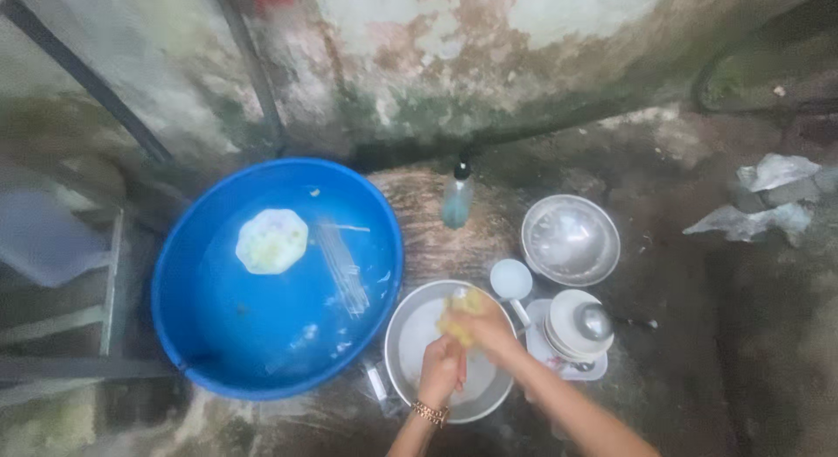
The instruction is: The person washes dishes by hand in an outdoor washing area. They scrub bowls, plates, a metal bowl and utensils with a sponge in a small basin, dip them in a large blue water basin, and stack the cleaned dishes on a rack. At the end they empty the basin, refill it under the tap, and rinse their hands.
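— Scrubbing over the metal basin right now: both of my hands are above it, close together, almost touching.

— What is in each one?

— My right hand has its fingers curled around a yellow sponge, gripping it at the far edge of the basin. My left hand is closed into a loose fist just below the sponge; whatever it holds is hidden by my own fingers, so I can't tell. A gold bracelet sits on that wrist.

— And the basin itself?

— It stands on the ground in front of me, pale soapy water inside, just beside the big blue tub on my left. A pale patterned plate lies in the tub's water, with some thin clear sticks next to it.

— Anything on your right?

— A stack of white dishes with a metal ladle resting on top, touching distance from my right forearm. A small white cup is just beyond the basin, and behind it an empty steel bowl. A clear bottle with a dark cap stands upright near the wall, between tub and bowl.
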